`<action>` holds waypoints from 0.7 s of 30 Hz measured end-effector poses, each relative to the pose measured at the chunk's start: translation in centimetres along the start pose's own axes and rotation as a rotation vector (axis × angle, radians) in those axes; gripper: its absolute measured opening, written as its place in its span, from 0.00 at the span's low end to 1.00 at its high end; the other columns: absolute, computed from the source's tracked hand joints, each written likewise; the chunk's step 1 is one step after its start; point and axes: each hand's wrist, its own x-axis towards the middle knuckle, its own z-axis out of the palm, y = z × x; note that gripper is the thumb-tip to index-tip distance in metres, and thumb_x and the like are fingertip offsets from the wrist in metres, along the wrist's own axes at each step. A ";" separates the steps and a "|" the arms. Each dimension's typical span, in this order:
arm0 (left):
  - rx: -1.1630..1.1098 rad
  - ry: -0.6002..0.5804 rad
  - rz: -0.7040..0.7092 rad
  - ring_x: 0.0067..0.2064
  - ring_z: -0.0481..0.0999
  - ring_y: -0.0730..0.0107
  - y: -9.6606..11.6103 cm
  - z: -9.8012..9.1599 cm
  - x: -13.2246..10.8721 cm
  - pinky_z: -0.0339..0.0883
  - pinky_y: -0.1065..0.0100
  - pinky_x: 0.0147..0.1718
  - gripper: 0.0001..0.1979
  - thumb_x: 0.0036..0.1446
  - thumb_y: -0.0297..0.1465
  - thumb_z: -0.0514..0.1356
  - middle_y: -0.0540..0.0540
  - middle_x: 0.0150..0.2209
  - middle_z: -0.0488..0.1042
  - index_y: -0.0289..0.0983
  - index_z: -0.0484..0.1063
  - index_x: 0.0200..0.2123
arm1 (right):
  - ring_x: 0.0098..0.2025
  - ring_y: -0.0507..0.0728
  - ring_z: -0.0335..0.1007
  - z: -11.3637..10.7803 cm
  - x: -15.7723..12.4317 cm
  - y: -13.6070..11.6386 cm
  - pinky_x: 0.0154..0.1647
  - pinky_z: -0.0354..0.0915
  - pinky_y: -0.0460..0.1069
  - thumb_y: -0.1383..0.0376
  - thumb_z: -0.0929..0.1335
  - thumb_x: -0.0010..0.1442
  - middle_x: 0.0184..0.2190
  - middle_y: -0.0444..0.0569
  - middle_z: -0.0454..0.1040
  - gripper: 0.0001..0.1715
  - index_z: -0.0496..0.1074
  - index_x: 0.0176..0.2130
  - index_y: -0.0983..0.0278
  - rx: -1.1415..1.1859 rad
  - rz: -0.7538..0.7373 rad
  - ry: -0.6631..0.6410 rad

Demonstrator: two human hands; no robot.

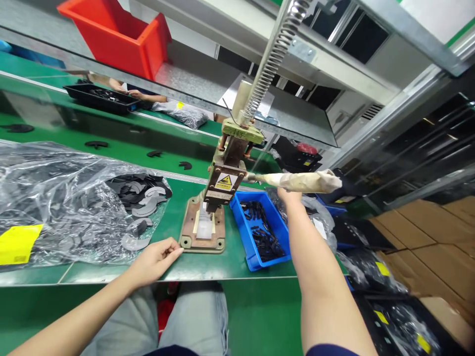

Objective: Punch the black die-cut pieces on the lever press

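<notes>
My left hand (158,261) rests at the front edge of the green bench with its fingers curled in; nothing shows in it. Its thumb tip is by the front left corner of the hand press's base plate (203,244). The hand press (226,170) stands upright, a pale block (204,228) lying under its ram. My right hand (290,195) is stretched forward, beyond the blue bin (256,262). The press's wrapped lever handle (304,181) hides its fingers, so its grip cannot be seen. Small black parts (261,230) lie in the bin.
A clear plastic bag (74,207) with dark curved pieces (143,198) covers the left bench. Several black parts lie on the green strip behind. A red bin (122,47) sits on the overhead shelf. Across from me, another person's hands (129,91) work near a black tray (100,99). Cardboard boxes (426,237) stand at right.
</notes>
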 end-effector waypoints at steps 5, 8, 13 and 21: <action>0.056 -0.040 0.021 0.35 0.73 0.66 -1.0 0.5 0.0 0.65 0.68 0.37 0.19 0.71 0.48 0.54 0.51 0.32 0.74 0.41 0.73 0.36 | 0.55 0.60 0.78 1.1 -5.3 2.8 0.61 0.68 0.53 0.57 0.67 0.67 0.53 0.55 0.81 0.21 0.76 0.55 0.61 -0.082 -0.034 -0.400; 0.064 -0.035 0.032 0.35 0.74 0.67 -1.0 0.7 -0.1 0.65 0.68 0.37 0.18 0.71 0.48 0.55 0.51 0.32 0.74 0.41 0.72 0.36 | 0.54 0.59 0.79 1.7 -9.4 3.3 0.59 0.71 0.52 0.55 0.76 0.56 0.54 0.52 0.81 0.31 0.75 0.57 0.59 -0.123 -0.107 -0.671; 0.095 -0.038 0.049 0.36 0.75 0.67 -0.8 0.8 -0.4 0.65 0.68 0.37 0.16 0.70 0.46 0.57 0.51 0.33 0.76 0.41 0.74 0.37 | 0.62 0.70 0.73 3.1 -14.4 2.6 0.64 0.69 0.60 0.51 0.84 0.38 0.60 0.60 0.75 0.56 0.70 0.62 0.62 -0.258 -0.163 -0.878; 0.074 0.010 0.051 0.36 0.75 0.67 -0.2 0.5 -0.5 0.65 0.68 0.37 0.16 0.70 0.45 0.57 0.50 0.34 0.78 0.41 0.74 0.37 | 0.54 0.60 0.77 3.7 -15.6 1.8 0.58 0.71 0.59 0.52 0.67 0.69 0.53 0.56 0.79 0.23 0.73 0.57 0.62 -0.348 -0.202 -0.840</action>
